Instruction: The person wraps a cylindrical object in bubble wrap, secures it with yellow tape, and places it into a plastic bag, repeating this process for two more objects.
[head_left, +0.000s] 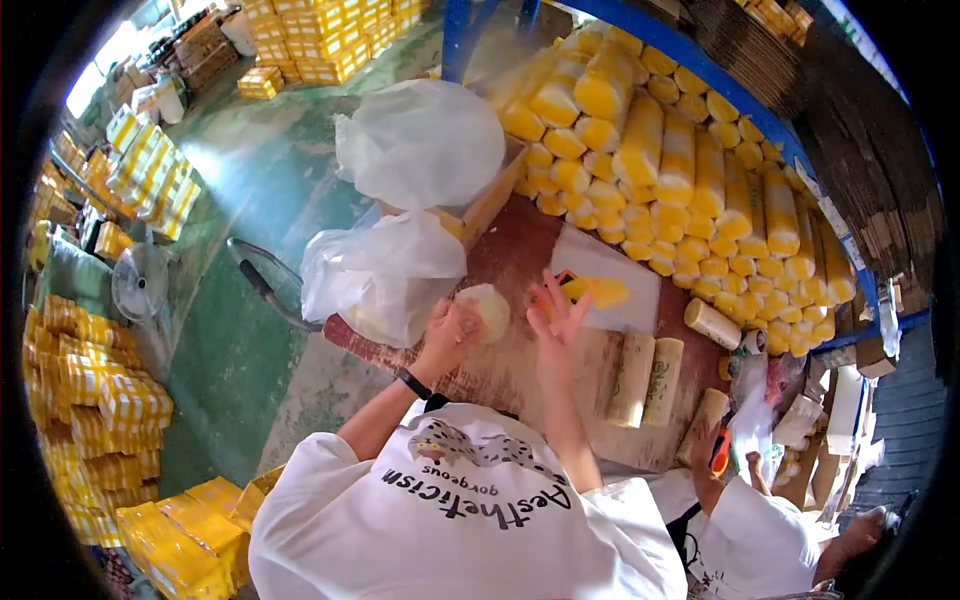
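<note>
My left hand (454,327), with a dark band at the wrist, has its fingers curled together at the left edge of a pale round disc-shaped piece (489,311). That piece stands on the worn red table (510,245). Right of it my right hand (558,318) is raised with the fingers spread and nothing between them. Just behind its fingers are a small orange-and-black item (567,277) and a yellow sheet (603,292), both on a white board (632,268).
Clear plastic bags (385,270) cover the table's left side beside a carton (490,200). Pale printed rolls (632,380) lie at right. Yellow-wrapped rolls (660,170) are piled behind. A co-worker's hand (708,450) is at the right, near an orange-handled tool (721,452).
</note>
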